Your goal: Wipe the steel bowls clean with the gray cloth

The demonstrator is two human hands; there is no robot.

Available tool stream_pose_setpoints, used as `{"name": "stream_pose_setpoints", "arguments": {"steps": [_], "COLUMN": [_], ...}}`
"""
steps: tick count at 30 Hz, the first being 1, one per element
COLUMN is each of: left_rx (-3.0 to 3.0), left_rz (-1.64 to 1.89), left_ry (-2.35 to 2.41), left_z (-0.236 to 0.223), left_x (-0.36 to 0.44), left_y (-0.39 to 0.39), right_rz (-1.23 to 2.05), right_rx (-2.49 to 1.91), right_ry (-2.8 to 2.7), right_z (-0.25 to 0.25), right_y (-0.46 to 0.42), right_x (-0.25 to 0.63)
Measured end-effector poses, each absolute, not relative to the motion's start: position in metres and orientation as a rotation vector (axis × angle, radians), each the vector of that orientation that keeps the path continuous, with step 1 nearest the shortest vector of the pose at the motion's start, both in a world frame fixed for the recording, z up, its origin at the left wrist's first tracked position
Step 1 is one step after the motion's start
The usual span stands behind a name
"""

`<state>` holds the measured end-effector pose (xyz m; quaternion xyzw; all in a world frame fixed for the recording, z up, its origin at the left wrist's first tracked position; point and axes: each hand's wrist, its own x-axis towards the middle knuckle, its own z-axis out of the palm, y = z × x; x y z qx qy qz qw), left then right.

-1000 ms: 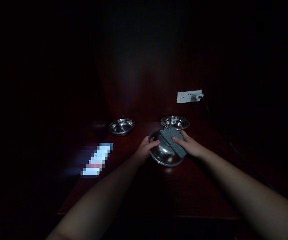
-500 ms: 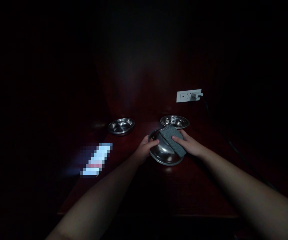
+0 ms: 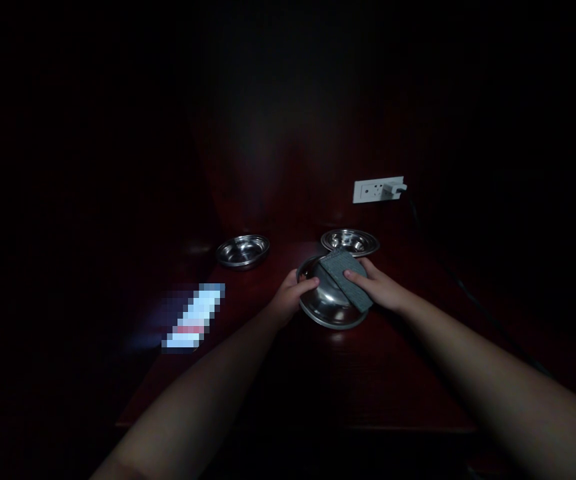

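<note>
A shiny steel bowl (image 3: 325, 308) is held tilted above the table, its rounded underside toward me. My left hand (image 3: 289, 298) is closed on the bowl's left edge, thumb on the outside and fingers hidden behind. On the right, my right hand (image 3: 379, 287) presses a folded grey-green cloth (image 3: 347, 280) flat against the bowl, with its thumb on top. Its other fingers are mostly hidden behind the cloth and bowl. Just beyond, a second steel bowl (image 3: 351, 241) stands on the table, partly covered by the cloth.
Another steel bowl (image 3: 243, 252) stands at the back left of the dark red table (image 3: 368, 393). A bright pixelated screen (image 3: 195, 319) lies near the left edge. A white wall socket (image 3: 379, 190) holds a plug, with a dark cable (image 3: 473, 299) running down the right side.
Almost nothing differs. Both hands keep the same hold on the bowl and cloth, and the whole view has shifted very slightly.
</note>
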<state>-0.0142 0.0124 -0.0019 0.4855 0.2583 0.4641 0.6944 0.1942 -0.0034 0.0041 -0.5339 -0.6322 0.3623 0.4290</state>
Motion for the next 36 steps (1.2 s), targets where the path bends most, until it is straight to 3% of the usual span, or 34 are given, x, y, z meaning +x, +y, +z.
{"name": "stream_pose_setpoints", "arguments": {"steps": [36], "left_rx": [1.055], "left_rz": [1.057], "left_ry": [0.645], "left_z": [-0.0062], "left_x": [-0.0157], "left_y": [0.0153], "right_rz": [0.889], "right_rx": [-1.344], "right_ry": [-1.583], "right_z": [0.006], "right_y": [-0.0053], "right_x": [0.193]}}
